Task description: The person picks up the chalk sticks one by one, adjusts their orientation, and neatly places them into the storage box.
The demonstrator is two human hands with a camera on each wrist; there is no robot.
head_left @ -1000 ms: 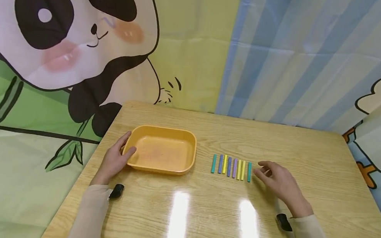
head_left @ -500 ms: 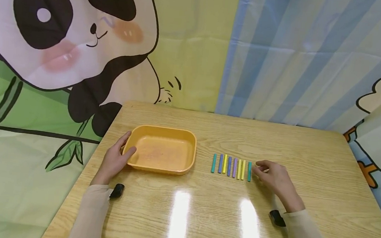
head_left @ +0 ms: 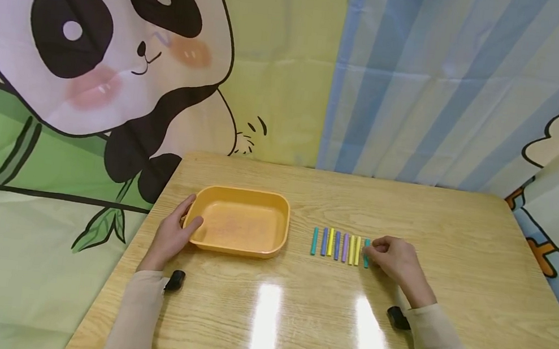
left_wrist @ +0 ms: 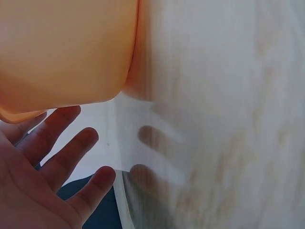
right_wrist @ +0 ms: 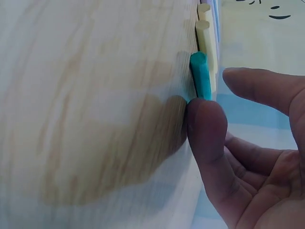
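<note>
**Right hand on the end stick, left hand at the tray**

The right hand (head_left: 395,260) is at the right end of the row of sticks (head_left: 338,245) on the table (head_left: 408,211). Its thumb tip touches the teal stick (head_left: 366,253), the last one on that side, and the index finger curls just over it. It looks like a pinch closing on it, but I can't tell whether the index finger actually touches. The stick lies flat in the row, right beside a yellow one (right_wrist: 206,36).

The left hand (head_left: 173,237) rests against the left side of the orange tray (head_left: 285,220), thumb on the rim, fingers straight and loosely spread. The tray sits left of the sticks, well apart from them.
</note>
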